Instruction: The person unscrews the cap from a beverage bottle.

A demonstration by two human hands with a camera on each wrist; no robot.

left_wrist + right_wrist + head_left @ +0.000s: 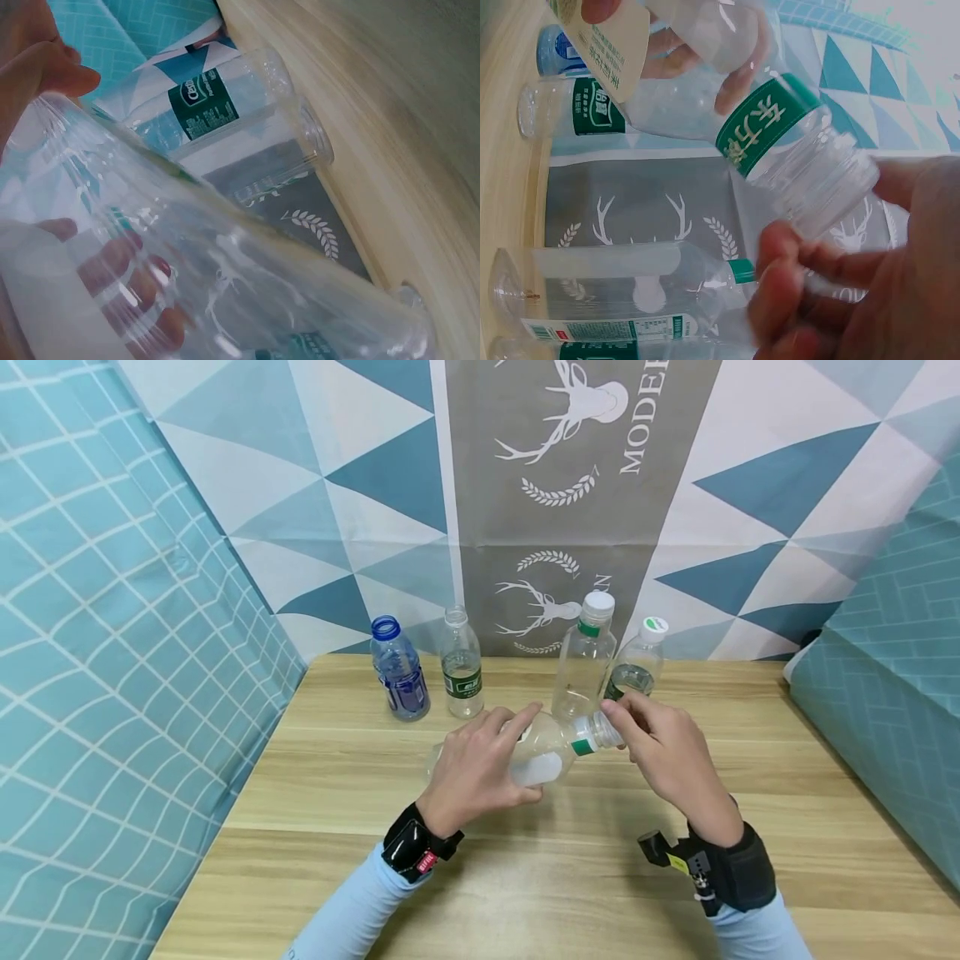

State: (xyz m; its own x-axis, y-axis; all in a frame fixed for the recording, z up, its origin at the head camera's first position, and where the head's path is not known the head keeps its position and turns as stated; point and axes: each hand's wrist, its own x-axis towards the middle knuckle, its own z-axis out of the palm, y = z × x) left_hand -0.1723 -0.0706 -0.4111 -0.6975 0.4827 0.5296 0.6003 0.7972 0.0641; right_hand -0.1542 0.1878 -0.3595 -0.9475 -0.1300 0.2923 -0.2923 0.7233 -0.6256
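A clear plastic bottle (551,752) with a green neck band (769,124) lies almost level above the wooden table (360,860), its mouth toward the right. My left hand (480,768) grips its body from above, the fingers visible through the plastic in the left wrist view. At the other end, my right hand (671,756) pinches the bottle's mouth between thumb and fingers. The ridged, transparent neck (810,180) shows in the right wrist view, with no coloured cap visible on it. Part of the rim is hidden behind the fingertips.
Along the table's back edge stand a capless blue bottle (401,672), a capless clear bottle (462,677) with a green label, a tall white-capped bottle (585,660) and a shorter bottle (641,656) with a white-and-green cap. Patterned cloth (390,502) hangs behind them.
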